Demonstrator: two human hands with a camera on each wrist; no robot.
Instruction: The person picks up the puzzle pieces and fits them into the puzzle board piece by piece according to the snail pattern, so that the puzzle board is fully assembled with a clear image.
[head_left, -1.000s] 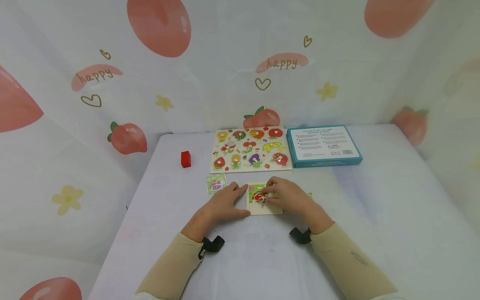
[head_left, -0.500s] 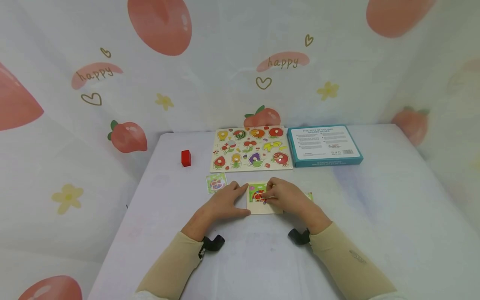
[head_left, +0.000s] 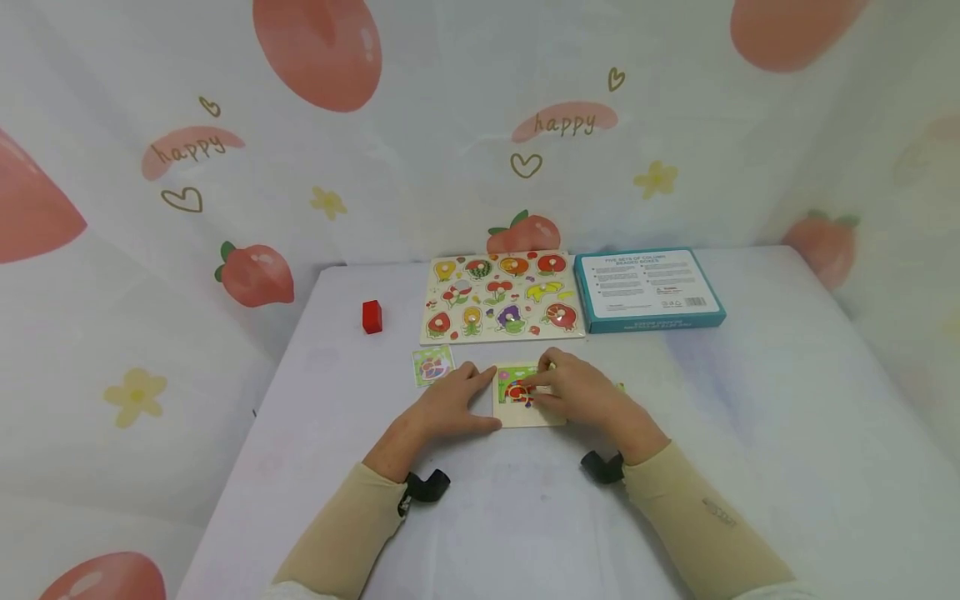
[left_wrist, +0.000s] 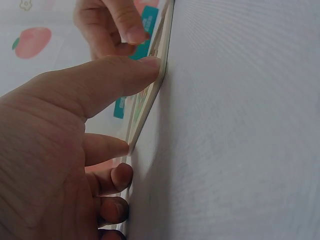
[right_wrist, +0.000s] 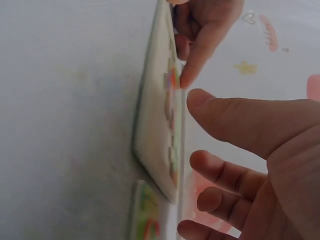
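A small square wooden picture puzzle lies on the table between the two hands, showing a multicoloured figure on green. My left hand holds its left side, thumb at the near corner and index finger at the far one; the left wrist view shows that thumb on the rim. My right hand hovers over the puzzle's right part. Its thumb and fingers are apart with nothing seen between them, and they partly hide the picture.
A square picture card lies behind the left hand. A green-and-red flat piece lies right of the puzzle. Behind are a fruit peg board, a teal-edged box and a red block.
My right hand reached down at the figure, pressing close to it, and has now drawn slightly back with its fingers more spread. The left hand has stayed in place.
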